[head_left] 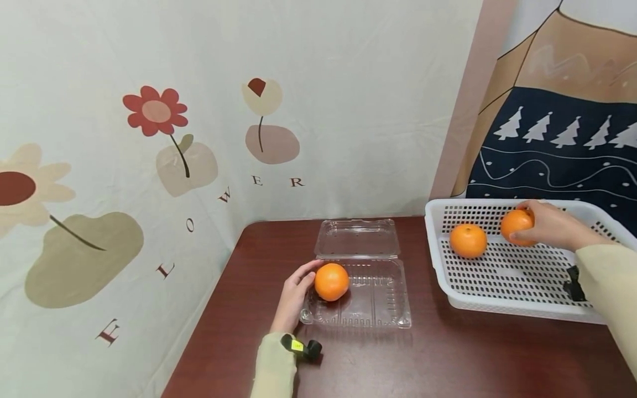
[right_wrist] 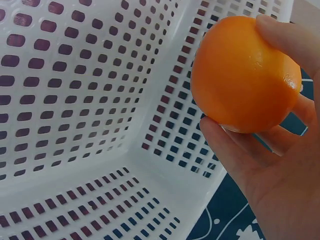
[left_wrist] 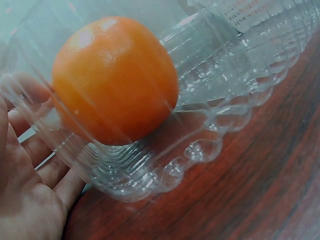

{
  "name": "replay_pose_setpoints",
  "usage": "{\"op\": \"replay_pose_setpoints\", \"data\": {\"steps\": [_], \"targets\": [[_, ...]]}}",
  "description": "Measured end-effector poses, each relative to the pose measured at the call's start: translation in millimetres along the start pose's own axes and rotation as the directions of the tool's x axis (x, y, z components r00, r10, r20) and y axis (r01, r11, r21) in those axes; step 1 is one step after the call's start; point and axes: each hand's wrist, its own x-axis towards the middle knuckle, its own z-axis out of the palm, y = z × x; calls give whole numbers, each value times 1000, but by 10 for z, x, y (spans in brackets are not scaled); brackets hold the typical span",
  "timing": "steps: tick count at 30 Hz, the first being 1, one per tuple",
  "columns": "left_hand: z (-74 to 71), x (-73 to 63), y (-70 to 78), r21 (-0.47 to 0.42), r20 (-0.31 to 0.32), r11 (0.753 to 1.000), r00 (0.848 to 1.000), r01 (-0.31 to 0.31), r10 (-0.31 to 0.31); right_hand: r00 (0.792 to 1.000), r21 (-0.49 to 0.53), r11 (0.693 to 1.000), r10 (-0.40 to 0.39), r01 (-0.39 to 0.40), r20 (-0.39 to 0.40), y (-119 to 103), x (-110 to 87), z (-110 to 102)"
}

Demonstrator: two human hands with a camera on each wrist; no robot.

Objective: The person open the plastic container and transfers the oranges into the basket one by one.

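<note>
Soft light, glints on clear container (left_wrist: 202,150)

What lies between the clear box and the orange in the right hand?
In the head view: a strip of table, then the basket's left rim and, inside, another orange.

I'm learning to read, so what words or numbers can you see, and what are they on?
"FLOWER": brown, spaced capital letters on the pale, flower-printed wall covering.
Too small to read: any writing on the yellow rectangular label on the black wrist strap.
</note>
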Motion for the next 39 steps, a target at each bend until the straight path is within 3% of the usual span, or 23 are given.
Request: {"op": "replay_pose_setpoints", "data": {"steps": [7, 17, 30, 39], "targets": [[-11, 51, -94, 25, -14, 999, 1000, -19, 19, 1000, 6, 1000, 9, -9, 25, 38, -1, 44], [51, -40, 134, 21, 26, 999, 999, -27, 27, 998, -43, 998, 46, -44, 50, 175, -32, 122], [48, -59, 171, 29, 25, 999, 999, -35, 34, 996, -69, 996, 64, -59, 60, 259, -29, 187], [0, 29, -73, 20, -5, 999, 999, -40, 40, 996, -66, 996, 63, -58, 65, 278, -31, 219]]}}
